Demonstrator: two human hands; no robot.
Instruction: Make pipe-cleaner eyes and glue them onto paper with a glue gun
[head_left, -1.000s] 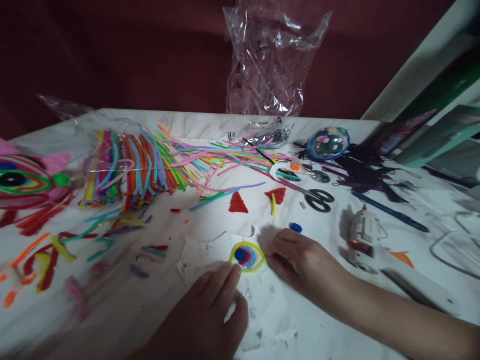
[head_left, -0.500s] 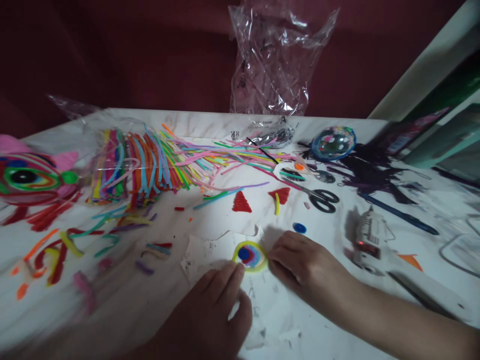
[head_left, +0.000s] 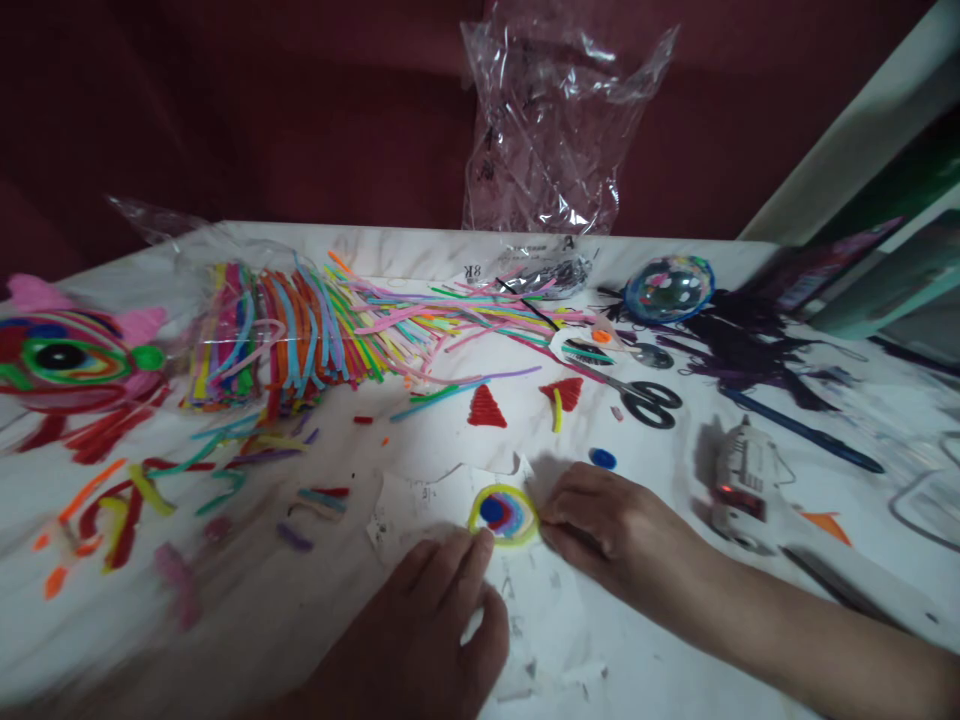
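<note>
Yellow-rimmed eye shape [head_left: 517,512] lies flat on torn white paper [head_left: 401,500], between the left hand [head_left: 431,615] and the right hand [head_left: 611,520].

At far left sits a pink-eared animal craft [head_left: 71,355], with cut scraps [head_left: 120,510] in orange, red and yellow scattered near it and a thick bundle of coloured strips [head_left: 296,325] behind. The left hand holds its fingers close together, their tips resting on the eye's lower left rim; whether they grip it, one cannot tell. Two red triangles [head_left: 487,405] lie beyond the paper. The right hand bends its fingers in toward the thumb at the eye's right rim; whether they pinch it cannot be told. Just past its knuckles is a blue disc [head_left: 602,458], then black-handled scissors [head_left: 649,402], and farther right a white glue gun [head_left: 746,475] showing a red light.
</note>
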